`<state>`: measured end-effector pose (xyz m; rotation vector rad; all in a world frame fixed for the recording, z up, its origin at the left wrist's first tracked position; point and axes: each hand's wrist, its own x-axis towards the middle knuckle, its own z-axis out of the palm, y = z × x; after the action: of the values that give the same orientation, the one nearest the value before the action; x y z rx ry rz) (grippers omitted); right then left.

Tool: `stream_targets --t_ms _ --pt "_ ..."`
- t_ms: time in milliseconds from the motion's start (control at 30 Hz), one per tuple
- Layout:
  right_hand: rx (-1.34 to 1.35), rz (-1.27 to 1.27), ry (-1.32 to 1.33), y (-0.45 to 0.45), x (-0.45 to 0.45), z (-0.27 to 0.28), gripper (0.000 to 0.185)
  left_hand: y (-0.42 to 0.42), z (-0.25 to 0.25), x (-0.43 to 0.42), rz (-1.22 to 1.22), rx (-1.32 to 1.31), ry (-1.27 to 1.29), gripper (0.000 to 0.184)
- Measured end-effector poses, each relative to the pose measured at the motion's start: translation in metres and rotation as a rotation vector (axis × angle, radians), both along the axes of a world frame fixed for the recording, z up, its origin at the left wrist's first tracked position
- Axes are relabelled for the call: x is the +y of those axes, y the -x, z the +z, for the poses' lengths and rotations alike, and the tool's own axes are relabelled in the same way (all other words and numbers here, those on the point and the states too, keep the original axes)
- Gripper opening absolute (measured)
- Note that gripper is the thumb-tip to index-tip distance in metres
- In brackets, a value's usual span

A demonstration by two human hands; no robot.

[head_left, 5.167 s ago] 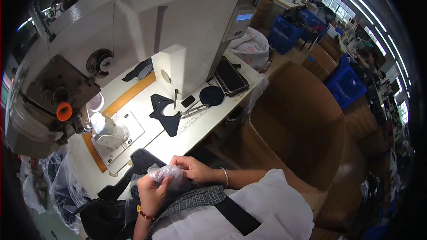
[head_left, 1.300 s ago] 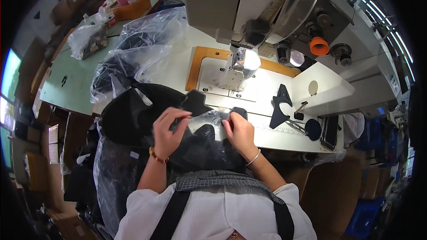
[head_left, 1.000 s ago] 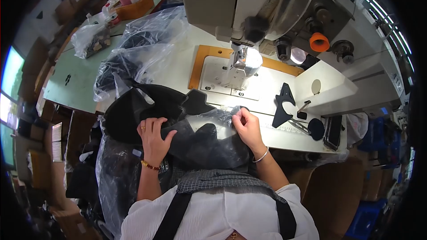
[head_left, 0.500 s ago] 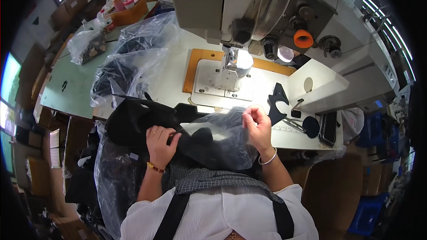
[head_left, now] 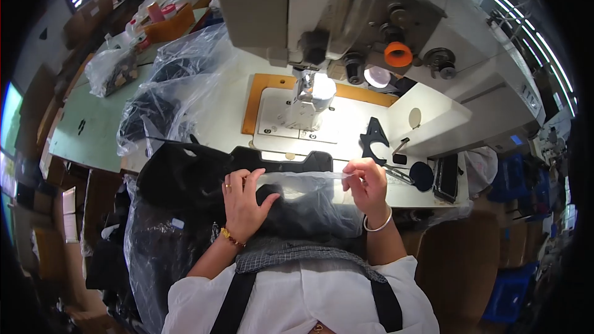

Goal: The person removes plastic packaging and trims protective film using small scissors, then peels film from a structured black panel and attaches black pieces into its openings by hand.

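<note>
- Since half a second ago, the clear plastic [head_left: 315, 201] has gone from loosely bunched folds to a sheet whose far edge runs nearly straight between the two hands, in the centre of the frame.
- That straight edge also leaves more of the black shaped piece [head_left: 281, 159] visible just above it, along the near edge of the desk [head_left: 226, 111]; I read this as the film being drawn out and straightened.
- My view has shifted slightly too, so the sewing machine [head_left: 383, 9] at top centre sits further left than it did.
- I see the right grip [head_left: 367, 187], right of centre, closed in a pinch: thumb and fingers have hold of the right end of the plastic's edge.
- The left grip [head_left: 243, 205], left of centre, is opened out, thumb well apart from the bent fingers. Its fingertips lie at the edge's left end; from here I can't tell whether they pin the film or only touch it.
- Beside the left grip, further left in the frame, lies a bulkier black item [head_left: 176, 170]; both grips look clear of the machine.
</note>
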<state>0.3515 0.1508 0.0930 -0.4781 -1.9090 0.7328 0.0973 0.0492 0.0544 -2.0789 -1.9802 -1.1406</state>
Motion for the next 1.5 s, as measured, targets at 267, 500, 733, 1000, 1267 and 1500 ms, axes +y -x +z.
stream_targets --t_ms 267,500,733,1000,1267,1500 --pt "-0.025 -0.226 0.214 -0.058 0.031 0.046 0.012 -0.004 0.017 0.019 -0.323 -0.533 0.310 0.012" --pt "-0.159 -0.547 0.040 -0.095 0.038 0.043 0.010 -0.009 0.014 0.050 -0.464 -1.184 0.421 0.013" --pt "-0.126 -0.785 -0.040 -0.088 0.025 0.046 0.010 -0.028 0.036 0.078 -0.457 -1.266 0.254 0.017" --pt "-0.216 -0.875 -0.283 -0.053 -0.021 0.063 0.014 -0.052 0.041 0.085 -0.492 -1.129 0.069 0.020" --pt "-0.264 -0.594 -0.478 0.010 -0.044 0.039 0.023 -0.089 0.059 0.069 -0.545 -1.147 0.113 0.014" --pt "-0.306 -0.631 -0.455 0.026 -0.043 0.040 0.023 -0.090 0.039 0.072 -0.606 -1.430 0.180 0.014"
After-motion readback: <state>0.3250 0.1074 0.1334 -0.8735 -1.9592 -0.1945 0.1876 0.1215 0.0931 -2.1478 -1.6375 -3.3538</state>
